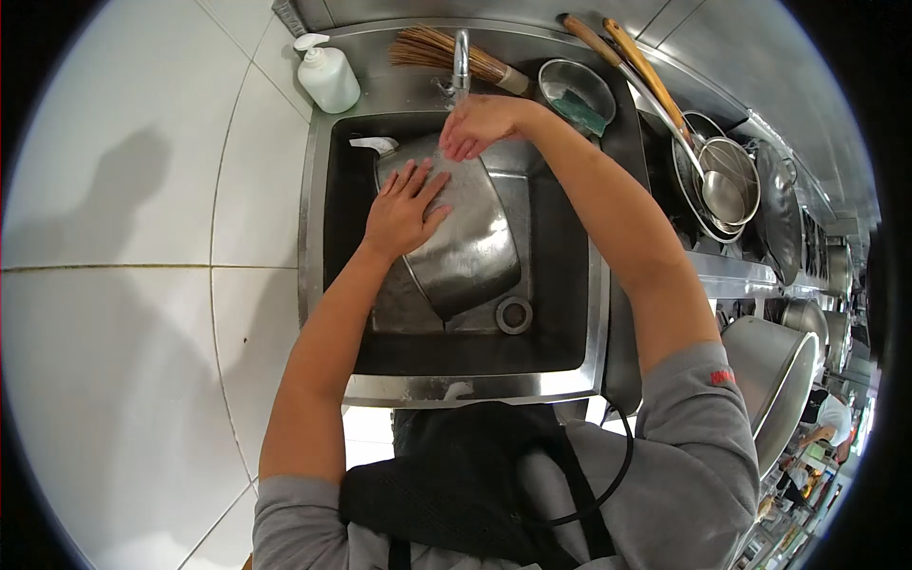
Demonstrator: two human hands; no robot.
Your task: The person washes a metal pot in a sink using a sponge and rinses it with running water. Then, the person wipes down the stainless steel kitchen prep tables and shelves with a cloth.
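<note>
Resting on metal pot (470, 237): my left hand (401, 217), fingers spread. Near tap (462, 59): my right hand (482, 126), fingers loose, slightly apart. Hazard: pot could skid, if wet.

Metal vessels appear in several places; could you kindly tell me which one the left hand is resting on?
The metal pot inside the sink, beneath the left hand; the small bowl and large pot at right are outside the sink.

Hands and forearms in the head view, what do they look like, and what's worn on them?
The left hand and right hand are bare, with no gloves, rings or watch visible. Short grey sleeves leave both forearms uncovered; the right sleeve bears a small red marking.
</note>
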